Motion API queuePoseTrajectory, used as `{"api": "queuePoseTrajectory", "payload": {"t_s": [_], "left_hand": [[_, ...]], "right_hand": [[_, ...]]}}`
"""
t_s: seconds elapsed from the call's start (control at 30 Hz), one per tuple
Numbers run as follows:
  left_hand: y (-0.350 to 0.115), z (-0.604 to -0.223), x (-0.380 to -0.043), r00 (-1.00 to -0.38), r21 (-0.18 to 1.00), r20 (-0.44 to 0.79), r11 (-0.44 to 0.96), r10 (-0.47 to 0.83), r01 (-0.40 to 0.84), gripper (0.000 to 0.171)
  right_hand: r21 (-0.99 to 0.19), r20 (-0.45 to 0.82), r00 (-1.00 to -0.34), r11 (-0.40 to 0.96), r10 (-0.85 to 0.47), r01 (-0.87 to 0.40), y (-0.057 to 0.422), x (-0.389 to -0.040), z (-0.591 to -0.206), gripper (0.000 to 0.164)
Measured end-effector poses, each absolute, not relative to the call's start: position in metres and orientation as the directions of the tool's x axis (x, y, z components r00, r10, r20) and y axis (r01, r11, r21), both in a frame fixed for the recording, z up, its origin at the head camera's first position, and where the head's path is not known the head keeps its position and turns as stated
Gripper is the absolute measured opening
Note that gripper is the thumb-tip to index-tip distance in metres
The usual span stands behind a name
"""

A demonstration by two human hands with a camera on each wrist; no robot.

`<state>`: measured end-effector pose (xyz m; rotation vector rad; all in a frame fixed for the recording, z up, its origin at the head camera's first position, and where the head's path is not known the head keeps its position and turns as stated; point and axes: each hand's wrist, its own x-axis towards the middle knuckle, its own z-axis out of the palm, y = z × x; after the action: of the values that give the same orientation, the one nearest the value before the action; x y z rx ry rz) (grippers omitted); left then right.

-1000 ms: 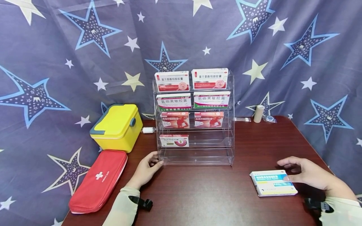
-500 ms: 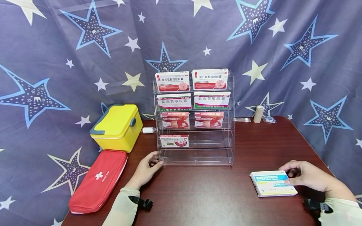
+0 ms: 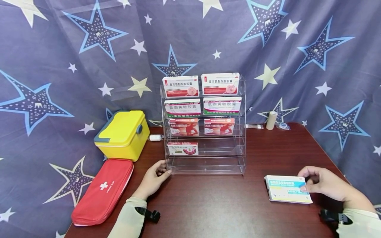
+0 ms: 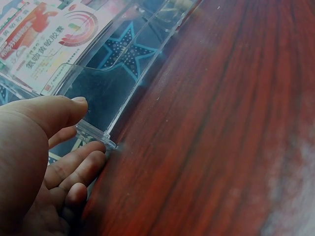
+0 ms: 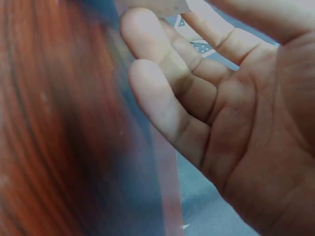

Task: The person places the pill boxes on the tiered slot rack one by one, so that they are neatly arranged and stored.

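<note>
My right hand (image 3: 325, 183) pinches a white, blue and yellow medicine box (image 3: 287, 189) by its right end, thumb on the printed face. The box is tilted up a little. In the right wrist view only a sliver of the box (image 5: 157, 7) shows above the fingers. My left hand (image 3: 152, 178) holds the lower left corner of a clear tiered display rack (image 3: 205, 170), thumb on one side and fingers on the other, as the left wrist view shows. Pairs of medicine boxes fill the rack's top three tiers. A single white and red box (image 3: 183, 149) stands at the left of the fourth tier.
Left of the rack are a yellow case (image 3: 125, 135) with a grey handle and a red first-aid pouch (image 3: 102, 191). A small white roll (image 3: 155, 137) lies beside the rack. Behind, at the right, a beige bandage roll (image 3: 271, 120) stands on the brown table (image 3: 220, 205).
The right hand's fingers have closed on the blue and yellow box and raised it slightly, tilting its face up. The left hand has stayed at the rack's corner.
</note>
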<state>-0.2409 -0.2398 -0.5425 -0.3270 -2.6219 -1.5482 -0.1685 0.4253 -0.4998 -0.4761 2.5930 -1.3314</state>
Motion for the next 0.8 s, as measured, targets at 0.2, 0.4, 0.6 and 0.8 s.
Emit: {"api": "queuePoseTrajectory", "payload": {"t_s": [0.2,0.4,0.6,0.8], "left_hand": [[-0.24,-0.543,-0.241,-0.972,0.853,0.179,0.468,0.149,0.229,0.045],[-0.24,-0.544,-0.241,-0.973,0.852,0.176,0.472,0.147,0.225,0.045],[-0.24,-0.543,-0.241,-0.973,0.855,0.179,0.467,0.143,0.226,0.045],[-0.24,-0.542,-0.24,-0.973,0.855,0.181,0.466,0.144,0.228,0.044]], "right_hand": [[-0.8,-0.033,-0.944,0.575,-0.327,-0.172,0.426,-0.168,-0.5,0.042],[-0.799,-0.056,-0.951,0.585,-0.304,-0.14,0.43,-0.167,-0.499,0.033],[-0.802,-0.009,-0.968,0.579,-0.252,-0.144,0.434,-0.165,-0.498,0.023],[-0.819,0.071,-0.978,0.549,-0.194,-0.168,0.436,-0.165,-0.497,0.018]]}}
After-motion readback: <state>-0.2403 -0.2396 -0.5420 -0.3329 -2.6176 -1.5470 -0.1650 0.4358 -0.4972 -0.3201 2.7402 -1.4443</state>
